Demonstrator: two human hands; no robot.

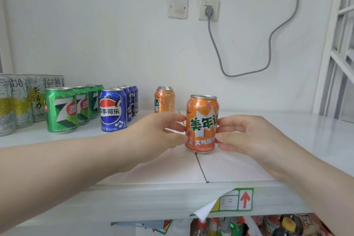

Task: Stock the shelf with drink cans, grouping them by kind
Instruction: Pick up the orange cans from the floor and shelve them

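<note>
A white wall rises behind a glossy white shelf top (249,163) made of panels with a seam between them. Just beside that seam an orange aluminium drink can (203,120) stands upright, near the front edge. The left hand (153,132) pinches its left side with thumb and fingertips, and the right hand (247,136) holds its right side with curled fingers. Its label reads "美年达" in green on white, with "330" low down.

Behind and to the left, well apart, a short row of matching orange cans (164,101) runs toward the wall. Further left stands a row of blue Pepsi cans (113,113), the front one marked "百事可乐". Next to them are green cans (62,109) bearing a large "7" and a red dot with "喜". At the far left are taller silver tea cans (36,97) printed "CHA HUO LI" and "茶活力".

On the wall, a grey plug sits in a white socket (208,9) and its grey cable (272,34) loops away. A peeling green-edged sticker with a red arrow (245,199) hangs on the shelf's front edge.
</note>
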